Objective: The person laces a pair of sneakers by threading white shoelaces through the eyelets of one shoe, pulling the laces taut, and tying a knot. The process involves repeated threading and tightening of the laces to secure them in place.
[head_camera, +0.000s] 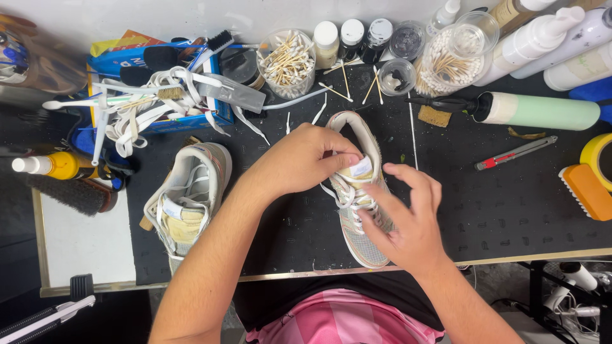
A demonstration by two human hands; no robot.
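The pale low-top sneaker with white laces and a mesh toe (358,191) lies on the black perforated tabletop (510,210) right in front of you. Its long axis runs almost straight away from your body: the toe points back at you, leaning slightly to your right, and the open heel collar points toward the far edge. Both your hands are on it, so neither has to travel.

Your left hand (303,159) comes in from the left of the sneaker and sits over its far half, fingers curled shut, pinching the tongue with its small white label up near the collar. Your right hand (408,220) comes in from the right and lies over the near half, fingers loosely spread across the laces and the mesh toe; it touches them, but I cannot tell whether it actually grips a lace. The left hand is thus the one nearer the heel, the right the one nearer the toe.

To the left of the sneaker, well apart from it, the matching second pale sneaker (187,197) lies roughly parallel, laces loose. Beyond the sneaker's heel stands a clear round tub of cotton swabs (288,62), with a few loose swabs scattered between. To the sneaker's right, further off, a red-and-grey utility knife (515,153) lies on the tabletop, and beyond that a white-and-green bottle (542,110) lies on its side.
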